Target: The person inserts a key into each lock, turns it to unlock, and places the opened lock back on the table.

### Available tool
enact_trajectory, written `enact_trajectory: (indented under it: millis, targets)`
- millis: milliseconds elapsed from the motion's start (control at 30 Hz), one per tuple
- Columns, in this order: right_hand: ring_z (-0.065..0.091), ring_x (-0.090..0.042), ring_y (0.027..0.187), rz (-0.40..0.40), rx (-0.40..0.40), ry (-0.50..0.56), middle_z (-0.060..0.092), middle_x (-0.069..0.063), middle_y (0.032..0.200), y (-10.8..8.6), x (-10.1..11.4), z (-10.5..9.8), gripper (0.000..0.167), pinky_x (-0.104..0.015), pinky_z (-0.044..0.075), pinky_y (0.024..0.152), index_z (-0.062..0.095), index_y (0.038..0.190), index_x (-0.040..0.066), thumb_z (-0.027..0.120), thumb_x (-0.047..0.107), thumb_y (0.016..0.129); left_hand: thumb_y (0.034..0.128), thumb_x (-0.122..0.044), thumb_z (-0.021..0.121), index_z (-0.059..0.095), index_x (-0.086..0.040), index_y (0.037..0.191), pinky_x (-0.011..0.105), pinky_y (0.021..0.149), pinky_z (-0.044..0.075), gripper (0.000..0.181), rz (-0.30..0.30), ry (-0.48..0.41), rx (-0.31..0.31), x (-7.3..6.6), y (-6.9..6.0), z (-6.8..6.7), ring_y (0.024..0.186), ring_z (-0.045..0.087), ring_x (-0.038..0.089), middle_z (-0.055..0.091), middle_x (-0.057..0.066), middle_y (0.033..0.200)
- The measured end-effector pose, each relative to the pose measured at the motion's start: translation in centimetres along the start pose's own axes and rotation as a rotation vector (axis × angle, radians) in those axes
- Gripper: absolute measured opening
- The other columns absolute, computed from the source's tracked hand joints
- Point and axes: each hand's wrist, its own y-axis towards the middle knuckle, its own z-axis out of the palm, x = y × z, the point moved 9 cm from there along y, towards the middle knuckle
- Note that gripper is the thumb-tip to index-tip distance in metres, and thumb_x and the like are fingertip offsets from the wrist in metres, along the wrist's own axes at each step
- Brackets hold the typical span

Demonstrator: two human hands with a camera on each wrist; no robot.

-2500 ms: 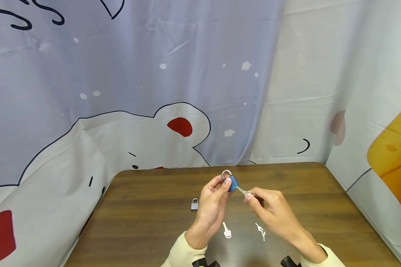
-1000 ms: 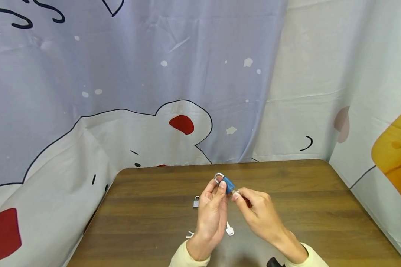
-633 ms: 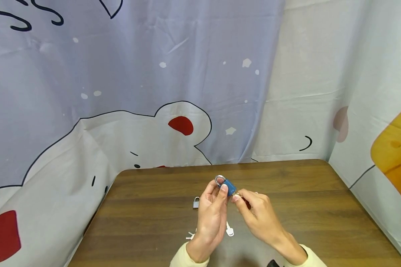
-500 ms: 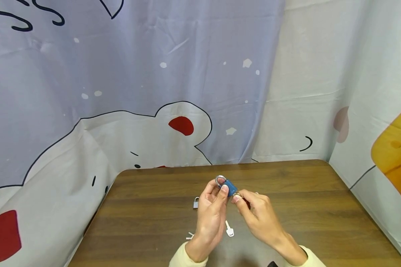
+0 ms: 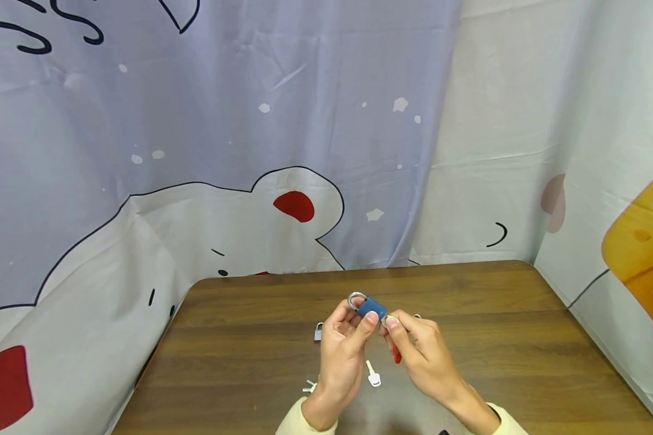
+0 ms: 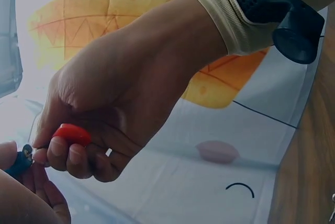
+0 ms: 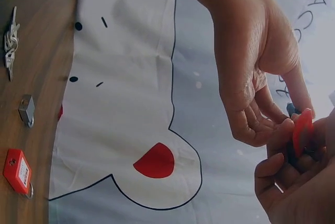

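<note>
In the head view my left hand grips a blue padlock by its body, thumb in front. Its silver shackle points up and left; whether it is latched I cannot tell. My right hand pinches the head of a key at the padlock's lower right end; the blade is not visible. A red tag shows under the right fingers, and the left wrist view has this red tag held in the curled fingers. Both hands are above the table.
On the brown table lie a white-headed key and small keys partly behind the left wrist. A grey padlock stands left of the hand. In the right wrist view a red padlock and a key bunch appear.
The key's blade showed 2.5 s ago; now its head is against the padlock. The padlock has tilted nearer to horizontal. The red tag has come into view below my right fingers.
</note>
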Motion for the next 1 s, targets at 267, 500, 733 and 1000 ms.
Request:
enact_trajectory:
  millis: [267, 500, 733, 1000]
  targets:
    - [0.046, -0.007, 0.048, 0.163, 0.088, 0.166, 0.051, -0.002, 0.059, -0.3, -1.5, 0.9, 0.031, -0.022, 0.042, 0.043, 0.059, 0.083, 0.016, 0.041, -0.002, 0.102, 0.0873, -0.004, 0.071, 0.064, -0.015, 0.099, 0.019, 0.078, 0.051, 0.018, 0.016, 0.017, -0.012, -0.1, -0.1, -0.3, 0.088, 0.06, 0.006, 0.064, -0.005, 0.095]
    - [0.046, -0.013, 0.053, 0.232, 0.144, 0.386, 0.045, -0.013, 0.061, -0.7, -2.7, 1.7, 0.029, -0.026, 0.042, 0.041, 0.057, 0.085, 0.004, 0.035, 0.002, 0.105, 0.0855, -0.002, 0.072, 0.064, -0.013, 0.098, 0.018, 0.077, 0.051, 0.018, 0.018, 0.043, -0.016, -0.1, 0.0, -0.4, 0.087, 0.06, 0.006, 0.065, -0.005, 0.095]
    - [0.045, -0.007, 0.056, 0.335, 0.179, 0.541, 0.045, 0.004, 0.064, -1.1, -3.5, 2.5, 0.033, -0.027, 0.035, 0.042, 0.051, 0.085, -0.008, 0.033, 0.01, 0.107, 0.0855, -0.002, 0.072, 0.065, -0.016, 0.097, 0.018, 0.076, 0.051, 0.019, 0.005, 0.06, -0.024, -0.1, 0.1, -0.5, 0.087, 0.06, 0.007, 0.064, -0.004, 0.097]
    - [0.04, -0.011, 0.059, 0.359, 0.238, 0.734, 0.045, 0.007, 0.069, -1.1, -3.6, 3.2, 0.032, -0.034, 0.028, 0.048, 0.054, 0.088, 0.002, 0.03, 0.011, 0.107, 0.0862, -0.003, 0.071, 0.064, -0.014, 0.098, 0.019, 0.075, 0.05, 0.018, -0.023, 0.076, -0.035, 0.3, 0.1, -0.8, 0.087, 0.059, 0.007, 0.064, -0.004, 0.096]
